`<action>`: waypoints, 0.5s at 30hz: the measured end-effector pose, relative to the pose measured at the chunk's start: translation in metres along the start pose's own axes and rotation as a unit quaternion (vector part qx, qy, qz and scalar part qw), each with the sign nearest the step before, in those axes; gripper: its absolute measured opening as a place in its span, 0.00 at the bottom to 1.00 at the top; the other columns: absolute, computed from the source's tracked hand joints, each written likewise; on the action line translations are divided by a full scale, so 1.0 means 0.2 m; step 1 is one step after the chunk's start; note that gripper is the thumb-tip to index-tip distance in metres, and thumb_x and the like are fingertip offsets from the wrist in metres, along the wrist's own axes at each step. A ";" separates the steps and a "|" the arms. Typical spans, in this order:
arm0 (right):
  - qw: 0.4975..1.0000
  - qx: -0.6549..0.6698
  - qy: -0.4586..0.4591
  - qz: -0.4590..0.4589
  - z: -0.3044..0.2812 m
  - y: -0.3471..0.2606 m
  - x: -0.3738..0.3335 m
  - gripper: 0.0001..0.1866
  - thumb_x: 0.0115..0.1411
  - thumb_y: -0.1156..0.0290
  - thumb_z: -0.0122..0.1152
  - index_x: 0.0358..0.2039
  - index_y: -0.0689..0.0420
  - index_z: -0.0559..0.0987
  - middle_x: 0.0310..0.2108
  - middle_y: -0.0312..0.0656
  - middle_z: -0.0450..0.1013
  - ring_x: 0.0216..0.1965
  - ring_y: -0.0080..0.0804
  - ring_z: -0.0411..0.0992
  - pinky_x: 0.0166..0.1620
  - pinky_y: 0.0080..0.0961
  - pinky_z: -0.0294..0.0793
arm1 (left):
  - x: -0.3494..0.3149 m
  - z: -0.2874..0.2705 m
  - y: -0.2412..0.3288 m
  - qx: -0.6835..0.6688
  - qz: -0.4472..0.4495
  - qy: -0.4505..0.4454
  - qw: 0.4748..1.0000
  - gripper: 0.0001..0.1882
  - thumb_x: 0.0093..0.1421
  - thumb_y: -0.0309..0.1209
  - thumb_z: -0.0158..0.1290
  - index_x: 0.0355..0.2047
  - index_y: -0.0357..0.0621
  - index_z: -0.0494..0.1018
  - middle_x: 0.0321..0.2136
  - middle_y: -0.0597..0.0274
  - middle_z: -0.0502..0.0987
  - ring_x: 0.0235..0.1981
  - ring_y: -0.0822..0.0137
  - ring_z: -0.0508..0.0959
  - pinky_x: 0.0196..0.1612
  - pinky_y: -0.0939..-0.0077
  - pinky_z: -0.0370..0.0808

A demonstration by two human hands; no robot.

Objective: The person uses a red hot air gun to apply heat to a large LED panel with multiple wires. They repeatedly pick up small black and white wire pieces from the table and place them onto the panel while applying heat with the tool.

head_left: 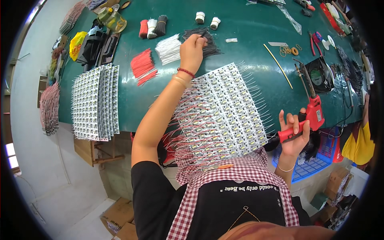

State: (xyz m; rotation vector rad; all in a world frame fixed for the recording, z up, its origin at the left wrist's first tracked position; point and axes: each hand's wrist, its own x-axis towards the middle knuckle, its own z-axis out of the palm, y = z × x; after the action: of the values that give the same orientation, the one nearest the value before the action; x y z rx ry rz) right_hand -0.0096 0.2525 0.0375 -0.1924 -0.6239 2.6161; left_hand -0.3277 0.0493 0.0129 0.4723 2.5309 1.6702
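Observation:
My left hand (193, 50) reaches over a loose pile of short black wires (212, 46), its fingers closed in a pinch at a black wire. Beside that pile lie spread white wires (168, 49) and red wires (143, 65). My right hand (295, 134) is wrapped round the handle of a red soldering gun (315, 114), whose metal tip points away toward the far side. Between my arms a large panel of small circuit boards (224, 108) rests tilted at the table's near edge and over my lap. Red and white wires stick out along its left side, white ones along its right.
Stacked board panels (86, 106) stand at the left. Bundled wires (152, 29) lie farther back. On the right are a small black fan (320, 75), a thin stick (278, 66), rubber bands (285, 51), and pliers (315, 45). A blue basket (312, 170) sits below the table.

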 end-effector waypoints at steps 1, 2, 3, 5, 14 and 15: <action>1.000 0.001 0.001 0.000 0.00 0.00 0.00 0.17 0.65 0.63 0.54 0.50 0.55 0.67 0.16 0.35 0.63 0.38 0.31 0.68 0.65 0.48 0.53 | -0.02 -0.01 0.01 -0.071 -0.006 -0.023 0.997 0.08 0.66 0.27 0.43 0.34 0.40 0.72 0.32 0.59 0.79 0.35 0.67 0.76 0.43 0.71 0.71; 1.000 0.002 -0.002 0.003 0.00 0.00 0.00 0.17 0.65 0.63 0.54 0.50 0.55 0.67 0.16 0.35 0.63 0.38 0.31 0.68 0.65 0.47 0.53 | -0.05 -0.03 0.00 -0.142 -0.013 -0.043 0.989 0.09 0.67 0.27 0.40 0.36 0.40 0.71 0.33 0.58 0.79 0.35 0.68 0.76 0.44 0.72 0.71; 1.000 0.004 -0.004 0.005 -0.01 0.00 0.01 0.17 0.65 0.63 0.54 0.51 0.55 0.67 0.16 0.35 0.63 0.38 0.31 0.68 0.65 0.47 0.53 | -0.07 -0.04 0.00 -0.212 -0.020 -0.064 0.975 0.10 0.68 0.27 0.38 0.38 0.39 0.69 0.33 0.57 0.79 0.35 0.69 0.76 0.45 0.74 0.71; 1.000 0.006 -0.007 0.011 0.00 0.01 0.01 0.17 0.65 0.62 0.54 0.51 0.55 0.67 0.16 0.34 0.63 0.38 0.31 0.68 0.65 0.47 0.54 | -0.11 -0.05 -0.02 -0.223 0.005 -0.072 0.972 0.10 0.70 0.29 0.36 0.41 0.38 0.66 0.30 0.60 0.76 0.34 0.69 0.75 0.46 0.74 0.71; 0.999 0.007 -0.015 0.027 0.04 0.04 0.03 0.18 0.66 0.62 0.52 0.52 0.56 0.66 0.16 0.33 0.61 0.36 0.30 0.67 0.63 0.45 0.56 | -0.19 -0.01 -0.15 -0.168 0.047 -0.140 0.975 0.11 0.70 0.29 0.36 0.43 0.37 0.68 0.29 0.67 0.68 0.36 0.74 0.71 0.46 0.78 0.70; 0.999 0.006 -0.019 0.027 0.05 0.04 0.03 0.18 0.66 0.62 0.52 0.52 0.56 0.66 0.16 0.34 0.61 0.35 0.30 0.67 0.63 0.45 0.57 | -0.20 -0.01 -0.15 -0.156 0.052 -0.150 0.975 0.11 0.70 0.29 0.36 0.42 0.37 0.69 0.29 0.68 0.67 0.36 0.75 0.71 0.44 0.78 0.70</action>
State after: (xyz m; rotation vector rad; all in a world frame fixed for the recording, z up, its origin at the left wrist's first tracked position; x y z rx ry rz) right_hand -0.0209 0.2451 0.0424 -0.1598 -0.6250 2.6803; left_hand -0.2970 0.0255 -0.0177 0.7707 2.0219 1.8271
